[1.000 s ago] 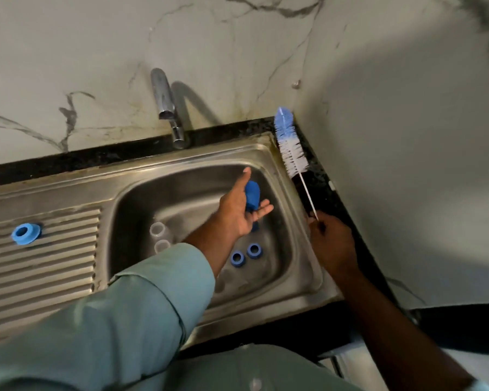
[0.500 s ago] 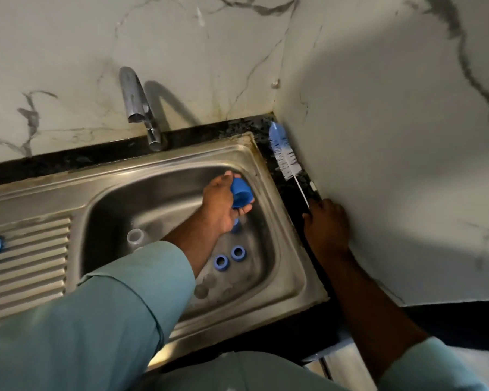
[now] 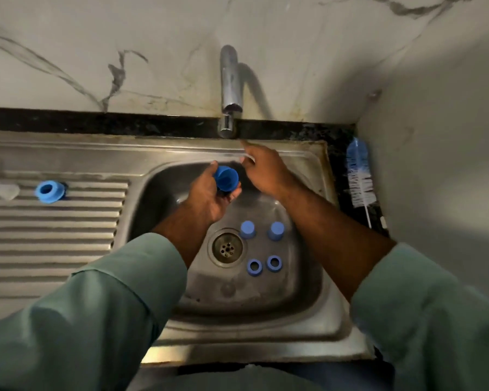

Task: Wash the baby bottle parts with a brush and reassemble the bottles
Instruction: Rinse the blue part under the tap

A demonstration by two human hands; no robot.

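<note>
Left hand point(image 3: 209, 197) below tap point(image 3: 228, 91), gripping blue cap point(image 3: 226, 179), mouth up; right hand point(image 3: 266, 172) empty, fingers extended toward tap.

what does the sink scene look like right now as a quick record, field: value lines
left hand: holds blue cap over the basin
right hand: reaches toward tap, holds nothing
bottle brush: lies on dark counter right of sink
basin floor: two blue caps and two blue rings beside drain
drainboard: blue ring, clear nipple
water: none visibly running
</note>
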